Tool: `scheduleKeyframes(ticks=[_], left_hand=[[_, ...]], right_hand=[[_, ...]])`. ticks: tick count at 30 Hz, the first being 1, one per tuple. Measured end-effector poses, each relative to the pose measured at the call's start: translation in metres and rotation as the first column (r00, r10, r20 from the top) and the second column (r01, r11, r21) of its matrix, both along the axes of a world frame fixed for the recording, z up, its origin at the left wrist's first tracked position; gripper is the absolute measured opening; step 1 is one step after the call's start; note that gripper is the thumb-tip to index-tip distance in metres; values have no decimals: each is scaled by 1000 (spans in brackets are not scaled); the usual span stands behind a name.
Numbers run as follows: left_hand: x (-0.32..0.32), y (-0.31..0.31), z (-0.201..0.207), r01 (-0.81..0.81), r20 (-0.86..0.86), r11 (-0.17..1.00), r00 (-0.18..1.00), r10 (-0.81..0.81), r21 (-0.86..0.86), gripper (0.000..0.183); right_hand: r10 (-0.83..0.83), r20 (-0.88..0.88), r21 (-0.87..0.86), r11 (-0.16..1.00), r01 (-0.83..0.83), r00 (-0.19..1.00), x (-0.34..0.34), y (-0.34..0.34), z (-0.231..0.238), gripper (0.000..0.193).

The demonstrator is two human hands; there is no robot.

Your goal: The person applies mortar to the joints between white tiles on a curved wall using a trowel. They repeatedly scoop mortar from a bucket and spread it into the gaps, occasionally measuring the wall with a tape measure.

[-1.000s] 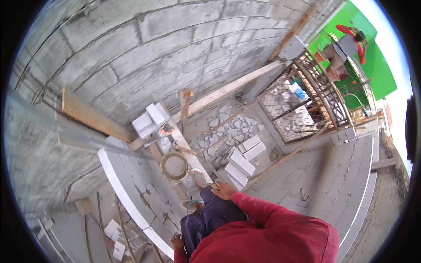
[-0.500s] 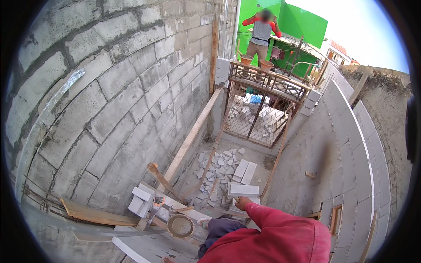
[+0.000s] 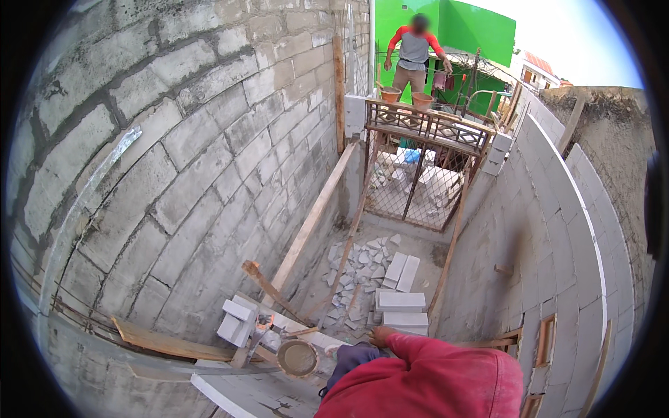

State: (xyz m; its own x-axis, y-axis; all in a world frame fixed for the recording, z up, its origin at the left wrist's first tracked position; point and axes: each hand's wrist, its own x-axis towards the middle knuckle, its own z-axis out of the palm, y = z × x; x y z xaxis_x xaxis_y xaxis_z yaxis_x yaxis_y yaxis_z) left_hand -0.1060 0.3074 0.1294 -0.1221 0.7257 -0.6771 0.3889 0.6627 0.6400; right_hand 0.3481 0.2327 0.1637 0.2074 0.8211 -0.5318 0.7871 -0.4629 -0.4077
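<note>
My right hand [image 3: 380, 336], at the end of a red sleeve [image 3: 446, 376], hangs low beside my dark-trousered leg [image 3: 354, 361]. Its fingers look curled; whatever they may hold is too small to make out. Just beyond it, pale grey blocks [image 3: 402, 302] lie stacked below, and I cannot tell whether the hand touches them. To the left of the leg stands a round bucket [image 3: 298, 357] with grey-brown contents. A tool with an orange handle [image 3: 265, 321] lies near it, beside light blocks [image 3: 237, 319] on the planks. My left hand is out of sight.
Broken block pieces [image 3: 362, 268] cover the ground below. A long timber [image 3: 310, 224] runs along the tall block wall [image 3: 202, 171] at left. A metal mesh gate [image 3: 411, 184] closes the far end. Beyond it, a person [image 3: 414, 52] stands behind two orange buckets [image 3: 390, 94].
My right hand has drawn back toward my leg, away from the stacked blocks. The view has shifted slightly. The far person has lowered both arms from the head.
</note>
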Motion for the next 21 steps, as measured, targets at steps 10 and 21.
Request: scheduleKeyframes(ticks=[10,21], left_hand=[[-8,-30,-3,101,4,994,995,-100,-46,42],[-115,-22,1,250,-112,934,952,-286,-254,45]], right_hand=[[-202,-7,-58,978,201,979,-1,2,-22,61],[-719,-207,-102,691,716,664,-45,-81,-45,51]])
